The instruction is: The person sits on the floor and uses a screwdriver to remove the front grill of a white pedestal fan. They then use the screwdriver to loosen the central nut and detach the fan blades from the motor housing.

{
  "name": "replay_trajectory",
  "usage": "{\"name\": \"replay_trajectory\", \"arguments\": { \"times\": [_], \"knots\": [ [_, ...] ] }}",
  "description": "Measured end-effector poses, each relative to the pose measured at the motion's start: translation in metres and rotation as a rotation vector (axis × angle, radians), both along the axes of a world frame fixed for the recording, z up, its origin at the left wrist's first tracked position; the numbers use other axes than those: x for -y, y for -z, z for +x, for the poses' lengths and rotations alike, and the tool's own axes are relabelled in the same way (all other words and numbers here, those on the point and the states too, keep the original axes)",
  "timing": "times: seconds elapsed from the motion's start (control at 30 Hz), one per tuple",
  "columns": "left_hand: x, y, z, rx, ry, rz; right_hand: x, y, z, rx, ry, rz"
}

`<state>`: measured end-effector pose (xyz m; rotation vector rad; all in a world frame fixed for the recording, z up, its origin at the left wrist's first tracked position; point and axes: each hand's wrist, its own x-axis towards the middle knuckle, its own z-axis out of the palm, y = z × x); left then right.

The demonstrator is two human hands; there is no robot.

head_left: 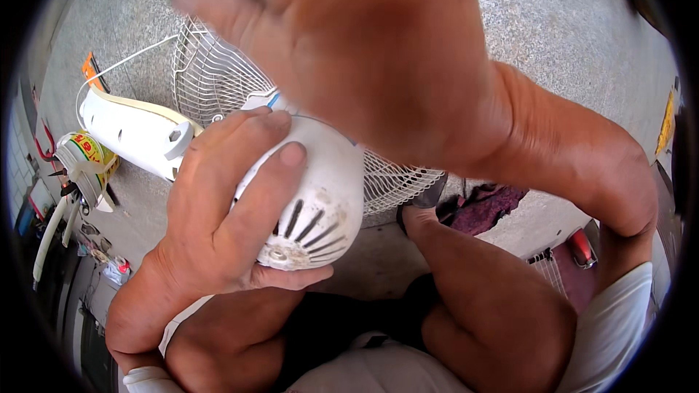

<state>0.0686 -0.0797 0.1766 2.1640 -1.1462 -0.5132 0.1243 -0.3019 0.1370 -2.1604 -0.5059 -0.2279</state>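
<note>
Print: red-green characters | yellow label [89,147] | round container [109,161], left side

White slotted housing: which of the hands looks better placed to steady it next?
Probably the left hand: it clasps the white housing from the side, while the right hand is raised, blurred, with no visible grip on it.

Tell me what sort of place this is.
Likely a repair workshop or similar work area: the left hand holds a vented white housing, a wire fan guard shows beyond it, and hand tools cluster at the left.
</note>
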Motion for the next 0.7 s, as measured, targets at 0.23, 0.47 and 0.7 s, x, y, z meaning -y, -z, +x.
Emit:
{"name": "replay_trajectory", "arguments": {
  "times": [0.23,0.47,0.7],
  "knots": [
    [0.0,0.0,-0.001,0.036,-0.004,0.006,0.021,-0.001,0.037,-0.439,0.233,0.096],
    [0.0,-0.001,-0.003,0.023,-0.012,0.002,0.015,0.007,0.066,-0.618,0.378,0.121],
    [0.005,-0.002,-0.003,-0.003,-0.093,-0.062,-0.006,0.058,0.064,-0.31,0.239,0.125]
  ]
}}
